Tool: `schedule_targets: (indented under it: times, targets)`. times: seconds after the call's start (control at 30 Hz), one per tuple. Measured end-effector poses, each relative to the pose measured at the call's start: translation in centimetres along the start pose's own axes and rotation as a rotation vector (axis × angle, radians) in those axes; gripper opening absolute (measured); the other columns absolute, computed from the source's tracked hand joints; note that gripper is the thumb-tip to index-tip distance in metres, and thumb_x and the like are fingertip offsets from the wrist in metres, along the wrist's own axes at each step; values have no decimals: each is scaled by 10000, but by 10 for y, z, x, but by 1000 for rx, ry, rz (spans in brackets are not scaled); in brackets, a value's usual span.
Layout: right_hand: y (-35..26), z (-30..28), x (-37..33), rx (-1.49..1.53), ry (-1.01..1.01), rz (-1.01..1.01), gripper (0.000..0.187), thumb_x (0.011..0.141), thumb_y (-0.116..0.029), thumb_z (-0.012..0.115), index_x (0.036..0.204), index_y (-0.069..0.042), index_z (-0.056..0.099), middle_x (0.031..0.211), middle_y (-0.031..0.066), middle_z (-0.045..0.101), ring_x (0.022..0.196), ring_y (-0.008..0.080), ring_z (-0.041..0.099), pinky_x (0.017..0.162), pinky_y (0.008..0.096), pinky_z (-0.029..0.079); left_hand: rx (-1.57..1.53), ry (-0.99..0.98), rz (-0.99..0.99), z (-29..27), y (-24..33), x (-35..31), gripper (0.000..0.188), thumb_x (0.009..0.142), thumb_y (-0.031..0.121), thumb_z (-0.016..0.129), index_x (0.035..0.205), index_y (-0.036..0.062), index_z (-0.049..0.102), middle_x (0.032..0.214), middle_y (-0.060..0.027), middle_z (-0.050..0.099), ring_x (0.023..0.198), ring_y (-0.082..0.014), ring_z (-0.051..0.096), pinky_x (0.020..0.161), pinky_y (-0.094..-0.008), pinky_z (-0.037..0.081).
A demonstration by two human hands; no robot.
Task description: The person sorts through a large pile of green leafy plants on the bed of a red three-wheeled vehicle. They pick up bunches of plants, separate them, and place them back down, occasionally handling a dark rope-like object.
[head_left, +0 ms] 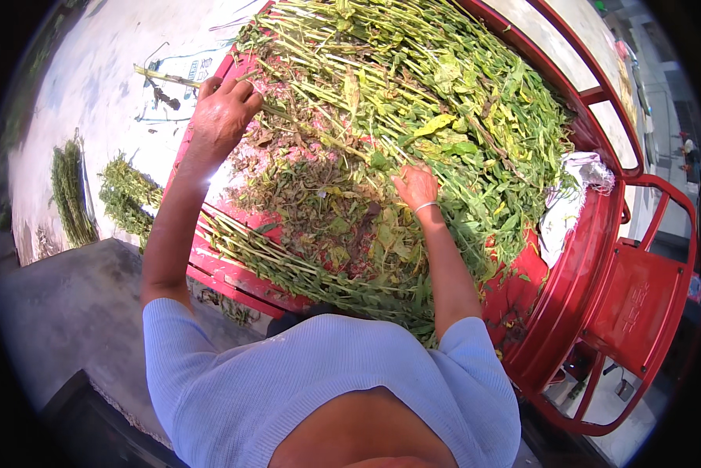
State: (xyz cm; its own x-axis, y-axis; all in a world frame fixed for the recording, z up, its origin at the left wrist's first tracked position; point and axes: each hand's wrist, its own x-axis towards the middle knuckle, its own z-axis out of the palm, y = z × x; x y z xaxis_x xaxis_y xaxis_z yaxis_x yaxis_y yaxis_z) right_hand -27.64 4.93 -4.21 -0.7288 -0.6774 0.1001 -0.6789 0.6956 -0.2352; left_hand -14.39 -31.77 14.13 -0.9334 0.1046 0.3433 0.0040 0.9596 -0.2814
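My left hand (224, 117) is closed around a long green plant stalk (319, 136) over the left edge of a red cart bed. The stalk's bare end sticks out to the left of that hand, with a dark withered leaf hanging from it. My right hand (418, 187), with a bracelet at the wrist, is closed on the leafy part of the stalk, its fingers partly hidden among the leaves. Beyond both hands lies a big heap of leafy stalks (444, 101), yellow-green and lying side by side. Between my arms, loose dry leaves (319, 203) cover the bed.
A row of stalks (288, 261) lies along the near side of the red cart bed (534, 288). Red rails (584, 47) and a red seat frame (631, 304) rise at the right, beside a white sack (565, 207). Stalk bundles (74, 191) rest on the ground at left.
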Motion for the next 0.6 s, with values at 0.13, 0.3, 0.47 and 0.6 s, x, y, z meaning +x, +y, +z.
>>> schedule_targets:
  times: [0.13, 0.3, 0.47, 0.6]
  targets:
    - [8, -46, -18, 471, 26, 120, 282, 720, -266, 708, 708, -46, 531, 701, 122, 562, 615, 288, 524, 597, 387, 437, 26, 182, 18, -75, -1, 14, 171, 743, 224, 655, 886, 162, 584, 888, 37, 600, 889, -145, 581, 860, -351, 404]
    - [-19, -150, -49, 554, 299, 101, 233, 681, -124, 738, 706, -42, 521, 639, 57, 482, 564, 163, 437, 521, 295, 368, 112, 311, -31, -153, -2, 17, 244, 729, 230, 686, 955, 181, 610, 911, 36, 603, 860, -151, 592, 816, -330, 409]
    - [-29, -214, -99, 442, 460, 110, 195, 627, -52, 711, 758, -43, 567, 706, 68, 551, 596, 178, 502, 555, 299, 417, 46, 236, -127, -186, 24, -16, 340, 718, 202, 697, 1050, 217, 623, 1027, 18, 582, 831, -144, 601, 761, -320, 394]
    - [-14, -238, -132, 266, 358, 43, 210, 621, -65, 710, 766, -52, 558, 748, 98, 568, 643, 284, 548, 593, 362, 446, -87, 157, -60, -177, 49, -37, 266, 727, 213, 697, 988, 195, 650, 1060, -13, 567, 749, -173, 608, 728, -340, 415]
